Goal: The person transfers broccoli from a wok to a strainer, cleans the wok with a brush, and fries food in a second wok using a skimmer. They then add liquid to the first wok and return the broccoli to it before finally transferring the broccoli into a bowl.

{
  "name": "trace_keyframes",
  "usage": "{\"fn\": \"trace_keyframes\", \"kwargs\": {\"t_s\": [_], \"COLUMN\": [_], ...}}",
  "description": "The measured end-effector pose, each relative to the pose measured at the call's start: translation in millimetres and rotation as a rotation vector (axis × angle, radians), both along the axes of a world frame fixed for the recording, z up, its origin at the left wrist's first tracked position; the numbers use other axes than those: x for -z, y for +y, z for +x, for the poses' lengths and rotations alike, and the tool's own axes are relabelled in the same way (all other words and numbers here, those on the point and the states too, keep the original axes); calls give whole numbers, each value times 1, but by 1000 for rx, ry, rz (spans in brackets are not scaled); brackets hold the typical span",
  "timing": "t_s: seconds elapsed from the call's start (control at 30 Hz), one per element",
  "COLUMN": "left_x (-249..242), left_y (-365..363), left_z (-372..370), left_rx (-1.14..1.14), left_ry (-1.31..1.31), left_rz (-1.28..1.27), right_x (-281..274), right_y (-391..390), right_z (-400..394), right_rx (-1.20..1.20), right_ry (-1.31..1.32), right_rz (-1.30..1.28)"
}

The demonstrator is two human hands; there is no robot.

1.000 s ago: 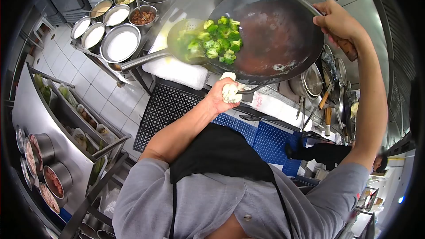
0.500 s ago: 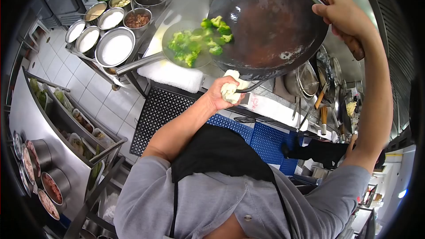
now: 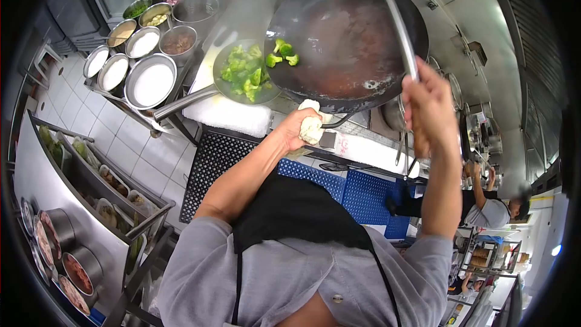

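Note:
My left hand (image 3: 294, 128) is closed around a folded pale cloth (image 3: 311, 129) on the handle of a large black wok (image 3: 345, 39). The wok is tilted, with reddish-brown liquid inside. A few broccoli florets (image 3: 282, 51) sit at its left edge. Beside that edge is a round strainer (image 3: 189, 100), its long metal handle pointing left, heaped with more broccoli (image 3: 245, 72). Slightly blurred, my right hand (image 3: 431, 106) is closed on the wooden grip of a long metal ladle (image 3: 396, 21). The ladle's bowl is above the wok's far rim. Steam hazes the strainer.
Steel bowls of white powder (image 3: 151, 85), chopped meat (image 3: 178, 42) and greens (image 3: 138, 8) stand at the upper left. A white towel (image 3: 230, 118) lies along the counter edge. Another person (image 3: 487, 209) works at the right. Pots of raw meat (image 3: 78, 271) are lower left.
My right hand has come down and left with the ladle, whose bowl now shows. The wok has shifted left, and fewer florets remain on its edge. My left hand keeps its grip.

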State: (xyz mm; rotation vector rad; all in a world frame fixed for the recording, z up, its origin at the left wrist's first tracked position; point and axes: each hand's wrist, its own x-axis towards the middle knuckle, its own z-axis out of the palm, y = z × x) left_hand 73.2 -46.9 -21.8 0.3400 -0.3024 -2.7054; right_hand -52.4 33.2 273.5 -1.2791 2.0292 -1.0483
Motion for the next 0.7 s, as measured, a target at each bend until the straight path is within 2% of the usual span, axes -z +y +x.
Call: {"fn": "trace_keyframes", "kwargs": {"t_s": [0.2,0.47,0.53,0.7], "left_x": [4,20,7,-15], "left_y": [1,-2,1,5], "left_z": [-6,-15,-14,-7], "left_rx": [19,34,18,26], "left_ry": [-60,-6,-28,-76], "left_rz": [-18,-74,-40,-29], "right_x": [79,117,121,116], "right_y": [44,36,41,48], "right_z": [11,29,39,55], "right_rx": [61,3,-25,-89], "right_ry": [-401,-699,-770,-692], "right_rz": [186,247,253,280]}}
